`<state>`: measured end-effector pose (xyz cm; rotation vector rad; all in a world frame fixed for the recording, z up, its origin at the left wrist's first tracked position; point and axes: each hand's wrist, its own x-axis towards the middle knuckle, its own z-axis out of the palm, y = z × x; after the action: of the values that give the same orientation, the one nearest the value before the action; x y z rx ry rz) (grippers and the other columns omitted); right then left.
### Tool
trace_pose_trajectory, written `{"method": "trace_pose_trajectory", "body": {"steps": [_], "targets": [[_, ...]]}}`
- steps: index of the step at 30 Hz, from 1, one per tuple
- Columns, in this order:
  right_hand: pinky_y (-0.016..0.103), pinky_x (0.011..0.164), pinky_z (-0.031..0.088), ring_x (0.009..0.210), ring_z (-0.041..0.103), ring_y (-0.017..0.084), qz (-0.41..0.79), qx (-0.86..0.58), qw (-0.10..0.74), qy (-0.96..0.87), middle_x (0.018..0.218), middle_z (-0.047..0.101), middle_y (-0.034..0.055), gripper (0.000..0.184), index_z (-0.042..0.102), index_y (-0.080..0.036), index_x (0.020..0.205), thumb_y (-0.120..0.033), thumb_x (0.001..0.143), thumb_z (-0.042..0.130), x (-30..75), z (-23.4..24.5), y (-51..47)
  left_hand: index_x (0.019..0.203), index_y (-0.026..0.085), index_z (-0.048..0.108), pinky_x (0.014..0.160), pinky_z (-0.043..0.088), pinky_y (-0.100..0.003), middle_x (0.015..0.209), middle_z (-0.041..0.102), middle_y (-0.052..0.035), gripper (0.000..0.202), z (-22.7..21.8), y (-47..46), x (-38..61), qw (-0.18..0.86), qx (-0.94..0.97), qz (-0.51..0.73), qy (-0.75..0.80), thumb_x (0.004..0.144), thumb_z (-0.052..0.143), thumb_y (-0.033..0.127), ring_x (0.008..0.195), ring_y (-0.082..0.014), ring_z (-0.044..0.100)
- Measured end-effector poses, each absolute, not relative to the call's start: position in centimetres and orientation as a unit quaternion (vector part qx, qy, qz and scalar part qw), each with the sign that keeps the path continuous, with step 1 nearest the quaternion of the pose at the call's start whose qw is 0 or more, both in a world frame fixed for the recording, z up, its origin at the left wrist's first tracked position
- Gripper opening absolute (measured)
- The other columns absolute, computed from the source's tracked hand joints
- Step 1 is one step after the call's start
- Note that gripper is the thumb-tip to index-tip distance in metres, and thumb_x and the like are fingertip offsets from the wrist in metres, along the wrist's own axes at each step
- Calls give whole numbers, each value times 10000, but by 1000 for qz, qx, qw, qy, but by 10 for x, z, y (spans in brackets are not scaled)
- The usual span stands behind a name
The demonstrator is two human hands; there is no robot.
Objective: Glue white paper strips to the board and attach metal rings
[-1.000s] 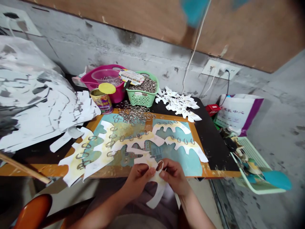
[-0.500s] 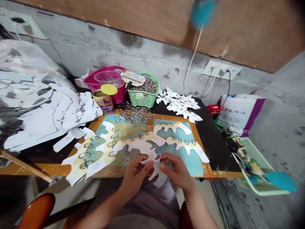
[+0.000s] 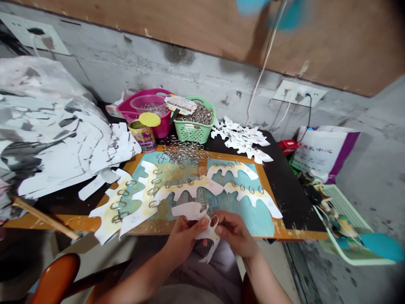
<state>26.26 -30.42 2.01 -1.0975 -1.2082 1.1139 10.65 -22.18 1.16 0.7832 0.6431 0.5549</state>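
Note:
Both my hands are over the front edge of the board, pinching a white cut-paper piece [image 3: 190, 211] that carries a metal split ring [image 3: 204, 207] near its upper edge. My left hand [image 3: 185, 241] grips the paper from the left side. My right hand [image 3: 234, 234] pinches it beside a second split ring [image 3: 214, 221]. The lower end of the paper hangs down between my hands. On the orange-framed picture board [image 3: 249, 221] lie several white paper pieces threaded with rings, such as one [image 3: 190, 188] just beyond my hands. A heap of loose rings [image 3: 185, 153] sits at the board's far edge.
Behind the board stand a green basket of rings [image 3: 193, 131], a pink tub [image 3: 160, 126] and a can with a yellow lid [image 3: 144, 133]. White paper pieces [image 3: 242, 139] lie on the black table [image 3: 294, 198]. Offcuts [image 3: 63, 135] are heaped at left, and a scrap-filled tray [image 3: 351, 226] sits at right.
The white paper piece has turned between my hands, and its upper part now extends left over the board. The whole scene has shifted slightly right in view.

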Motion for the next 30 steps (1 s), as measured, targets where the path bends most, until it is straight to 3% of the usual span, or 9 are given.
{"method": "trace_pose_trajectory", "body": {"steps": [4,6,8,11,14,17,21,26,30], "targets": [[296,684,376,754,518,180,396,-524,424,-623,783,589,28,254,631,-209,828,-387,979,533,290,36,-306,957,190,726,650,538,-275,890,703,-53,563,12,-207,90,823,452,245,244,462,953,336,742,-194,633],[305,692,372,725,518,179,334,-550,331,-690,741,586,20,227,641,-215,827,-323,985,520,304,47,-302,1057,210,713,659,531,-270,946,704,-63,521,13,-201,83,792,488,259,259,594,898,360,754,-187,633],[332,729,369,728,521,188,253,-581,239,-736,721,590,18,197,636,-217,803,-274,968,544,310,51,-295,1036,200,721,582,483,-220,842,689,-53,306,12,-199,80,721,564,267,303,773,771,349,659,-146,596],[417,851,367,913,544,259,102,-667,167,-719,885,645,59,56,668,-227,906,-275,912,641,306,41,-285,1086,223,729,551,456,-215,879,654,-48,247,5,-204,81,545,718,265,343,852,656,258,580,-108,540],[453,884,396,1011,520,298,-9,-740,200,-642,1030,613,104,162,668,-212,1060,-242,904,635,292,26,-285,1289,271,609,683,534,-319,1142,583,-92,412,-3,-209,82,386,810,255,360,884,567,203,700,-150,598],[362,794,473,903,564,236,33,-730,306,-611,966,587,89,183,662,-197,1069,-182,948,526,275,13,-290,1333,233,482,822,545,-418,1228,543,-126,444,-6,-209,82,317,846,235,359,895,534,178,970,-256,626],[290,709,490,799,599,178,170,-686,377,-598,919,591,44,143,691,-219,989,-172,924,572,253,1,-290,1251,206,439,907,526,-425,1151,596,-96,399,-2,-201,79,326,857,246,315,874,569,191,1070,-266,603],[293,714,460,804,599,175,199,-704,386,-562,890,593,30,121,680,-198,910,-132,899,580,242,-5,-287,1225,208,464,986,473,-441,1201,610,-87,372,-1,-198,81,322,871,249,274,873,575,167,1151,-269,570],[296,693,430,787,576,181,206,-708,370,-566,872,580,28,104,629,-193,842,-123,885,565,241,-2,-287,1182,207,470,1011,438,-450,1119,671,-49,381,-9,-198,88,327,878,235,260,836,588,97,1143,-268,568]]}}
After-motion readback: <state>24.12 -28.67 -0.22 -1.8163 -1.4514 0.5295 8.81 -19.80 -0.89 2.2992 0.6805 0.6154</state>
